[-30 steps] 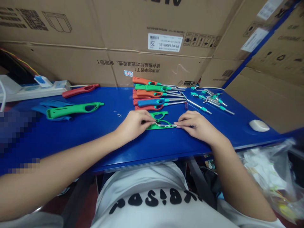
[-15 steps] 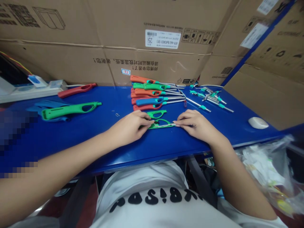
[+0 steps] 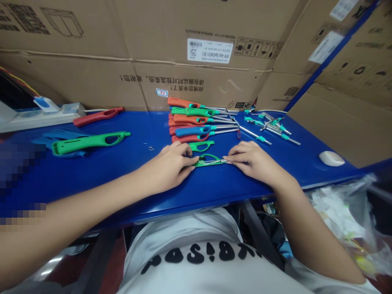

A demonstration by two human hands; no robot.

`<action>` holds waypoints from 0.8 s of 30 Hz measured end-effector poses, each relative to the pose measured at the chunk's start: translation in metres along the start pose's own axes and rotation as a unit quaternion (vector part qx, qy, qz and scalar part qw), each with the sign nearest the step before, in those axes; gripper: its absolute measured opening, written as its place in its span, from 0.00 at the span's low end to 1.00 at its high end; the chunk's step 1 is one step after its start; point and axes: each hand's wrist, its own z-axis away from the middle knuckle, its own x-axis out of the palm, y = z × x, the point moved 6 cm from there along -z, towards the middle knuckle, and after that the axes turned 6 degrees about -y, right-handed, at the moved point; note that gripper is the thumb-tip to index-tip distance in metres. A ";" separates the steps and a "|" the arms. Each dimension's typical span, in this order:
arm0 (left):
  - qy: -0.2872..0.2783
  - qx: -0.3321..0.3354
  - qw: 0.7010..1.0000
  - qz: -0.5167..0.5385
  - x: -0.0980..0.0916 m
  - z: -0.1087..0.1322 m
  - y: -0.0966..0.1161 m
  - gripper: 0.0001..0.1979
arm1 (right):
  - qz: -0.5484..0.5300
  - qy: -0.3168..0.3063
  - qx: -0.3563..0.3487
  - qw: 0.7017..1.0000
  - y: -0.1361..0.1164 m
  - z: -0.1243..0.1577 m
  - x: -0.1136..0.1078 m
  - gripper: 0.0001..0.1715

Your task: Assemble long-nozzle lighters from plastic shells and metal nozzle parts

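A green lighter casing half (image 3: 209, 163) lies on the blue table with thin wires and a small black part inside its trigger loop. My left hand (image 3: 172, 166) is closed over its handle end, thumb pressing near the black part; the fingers hide most of the handle. At the other end, my right hand (image 3: 255, 162) pinches a short metal tube (image 3: 224, 160) that sits at the casing's tip. A second green casing half (image 3: 202, 145) lies just behind, partly covered by my left fingers.
Assembled lighters (image 3: 192, 130) are stacked behind my hands. Metal lighter tubes with teal fittings (image 3: 275, 126) lie back right, near a white mouse (image 3: 331, 158). Loose casings (image 3: 92, 141), tiny pins (image 3: 150, 148) and a power strip (image 3: 64, 116) are left. Cardboard (image 3: 159, 36) walls the back.
My left thumb and fingers have shifted slightly left along the casing, baring more of the black part and wires. My right hand stays at the tip.
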 end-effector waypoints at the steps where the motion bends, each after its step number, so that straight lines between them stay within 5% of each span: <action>1: -0.003 -0.001 1.000 0.001 0.001 0.000 0.000 0.16 | 0.001 -0.004 0.001 1.000 0.000 0.000 0.000 0.13; 13: 0.052 0.015 0.994 0.090 0.003 0.018 0.004 0.15 | -0.055 -0.089 0.039 0.994 -0.020 -0.003 -0.007 0.12; 24: -0.029 0.109 0.975 -0.190 0.008 0.012 0.030 0.17 | -0.011 -0.083 0.048 0.995 -0.040 -0.011 0.001 0.15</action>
